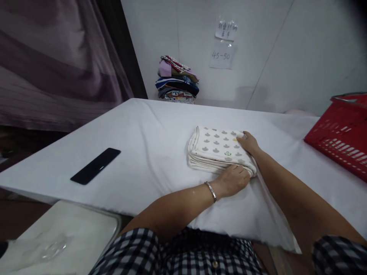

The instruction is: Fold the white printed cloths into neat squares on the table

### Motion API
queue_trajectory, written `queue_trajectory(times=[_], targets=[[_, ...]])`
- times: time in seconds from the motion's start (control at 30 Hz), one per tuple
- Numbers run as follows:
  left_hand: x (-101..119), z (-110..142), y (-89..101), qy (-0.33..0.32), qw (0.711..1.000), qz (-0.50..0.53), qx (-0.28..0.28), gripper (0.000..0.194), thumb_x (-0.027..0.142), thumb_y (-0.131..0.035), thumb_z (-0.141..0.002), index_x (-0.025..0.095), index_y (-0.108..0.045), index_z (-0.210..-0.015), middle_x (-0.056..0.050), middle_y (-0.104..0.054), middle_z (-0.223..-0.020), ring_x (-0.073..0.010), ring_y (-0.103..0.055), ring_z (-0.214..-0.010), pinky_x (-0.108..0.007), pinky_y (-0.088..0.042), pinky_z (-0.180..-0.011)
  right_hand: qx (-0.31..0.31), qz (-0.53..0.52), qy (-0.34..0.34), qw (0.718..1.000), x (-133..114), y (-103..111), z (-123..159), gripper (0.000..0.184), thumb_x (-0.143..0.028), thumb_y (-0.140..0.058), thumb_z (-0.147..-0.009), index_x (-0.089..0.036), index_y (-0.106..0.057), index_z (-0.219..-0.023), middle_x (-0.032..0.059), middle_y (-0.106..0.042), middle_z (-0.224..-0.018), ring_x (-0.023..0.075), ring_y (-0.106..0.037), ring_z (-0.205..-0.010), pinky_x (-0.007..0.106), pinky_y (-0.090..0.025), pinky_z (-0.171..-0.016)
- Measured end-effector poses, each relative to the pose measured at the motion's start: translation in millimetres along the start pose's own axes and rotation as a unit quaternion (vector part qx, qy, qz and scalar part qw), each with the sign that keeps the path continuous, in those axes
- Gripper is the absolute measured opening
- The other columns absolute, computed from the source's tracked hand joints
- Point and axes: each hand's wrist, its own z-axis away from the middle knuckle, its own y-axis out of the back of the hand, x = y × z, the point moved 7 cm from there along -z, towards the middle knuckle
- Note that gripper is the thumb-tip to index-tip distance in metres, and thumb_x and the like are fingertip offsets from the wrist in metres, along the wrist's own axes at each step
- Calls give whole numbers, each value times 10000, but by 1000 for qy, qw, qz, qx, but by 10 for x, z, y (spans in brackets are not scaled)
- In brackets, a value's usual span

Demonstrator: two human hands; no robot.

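A thick folded cloth (pixel 216 147) lies on the white-covered table in front of me. It is white with a grey printed pattern and a small green mark near the front; its stacked layers show along the front and left sides. My left hand (pixel 233 180), with a silver bangle at the wrist, is closed on its front right corner, the fingertips partly hidden. At the cloth's right back corner, my right hand (pixel 249 143) grips the edge. A thin whitish sheet (pixel 275 206) trails from beneath the right forearm towards the table's front edge; its material is unclear.
A black phone (pixel 96 166) lies on the table (pixel 160 130) to the left. Against the wall rises a pile of folded fabrics (pixel 177 82). At the right stands a red plastic basket (pixel 341 133). Below the table's left front is a white stool-like surface (pixel 71 225).
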Motion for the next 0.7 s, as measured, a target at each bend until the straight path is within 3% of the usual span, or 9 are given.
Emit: queue_trajectory(times=[0.13,0.23,0.33,0.4,0.53,0.7], targets=[[3,51,41,-6,1000,-8,9,240,117,-322,-932,140,-557,-886,-56,-563,-821,-182,-500,-818,-335,-352,-709,-13,45,26,999,-115,88,105,631,-415,-591,-734,-108,-500,-1277,183,-565,-1238,313,-519,-1131,425,-386,-961],[-13,80,80,2,1000,-10,8,219,118,-348,-925,140,-566,-920,-56,-579,-824,-183,-509,-825,-336,-363,-724,17,7,124,992,-410,215,405,572,-413,-533,-782,-123,-504,-1274,160,-534,-1287,287,-509,-1147,420,-390,-966],[-48,104,90,19,1000,1,9,214,156,-363,-935,149,-573,-973,-53,-605,-851,-185,-523,-859,-339,-378,-752,23,-76,235,969,-782,322,856,413,-418,-489,-826,-185,-600,-1148,99,-607,-1195,244,-541,-1102,388,-433,-917],[-77,133,88,26,1000,6,13,220,178,-366,-941,153,-581,-977,-49,-622,-878,-183,-530,-882,-338,-387,-775,-15,-95,272,958,-977,322,1121,337,-421,-510,-825,-216,-644,-1057,71,-650,-1108,234,-567,-1055,383,-438,-907],[-173,291,150,22,999,-27,9,213,145,-382,-929,129,-589,-977,-73,-633,-958,-183,-538,-935,-351,-381,-866,-169,-41,306,936,-1190,122,1441,280,-381,-536,-826,-249,-659,-1040,43,-683,-1018,225,-612,-948,371,-469,-840],[-480,704,367,85,993,-70,-36,217,141,-379,-927,113,-568,-1030,-80,-627,-957,-186,-537,-940,-337,-404,-827,-197,13,370,908,-1317,-18,1566,299,-378,-512,-852,-267,-632,-1102,48,-673,-1055,236,-604,-962,384,-461,-831]])
